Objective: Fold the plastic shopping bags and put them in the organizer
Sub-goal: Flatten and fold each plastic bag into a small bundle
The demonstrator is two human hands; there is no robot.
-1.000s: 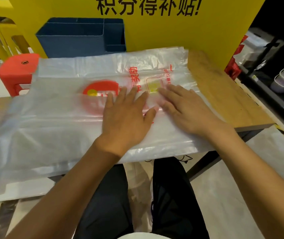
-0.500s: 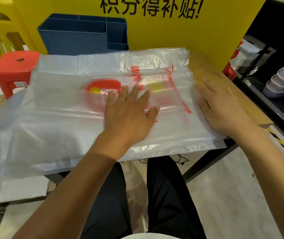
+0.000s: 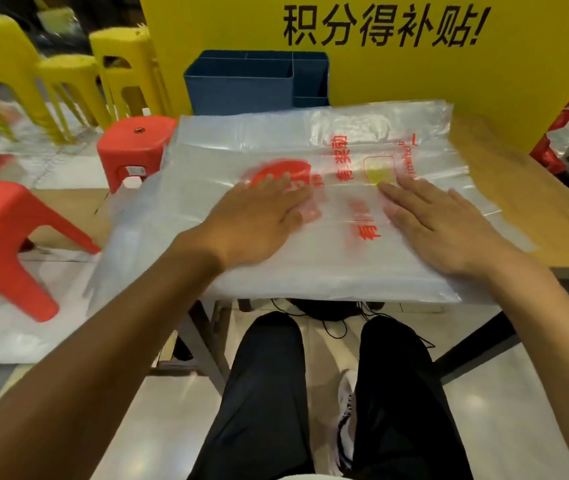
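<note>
Clear plastic bag [image 3: 276, 188] lies flat across the table [image 3: 535, 216] — left hand [image 3: 259, 220] and right hand [image 3: 439, 226] both spread, palms pressing it; blue organizer [image 3: 241, 86] stands just behind.

left hand [image 3: 259, 220]: palm down, fingers straight and close together, pointing far-right (thumb on the near side).
right hand [image 3: 439, 226]: palm down, fingers straight, pointing far-left.
arms: both bare forearms reach forward from the near corners; hands apart.
</note>
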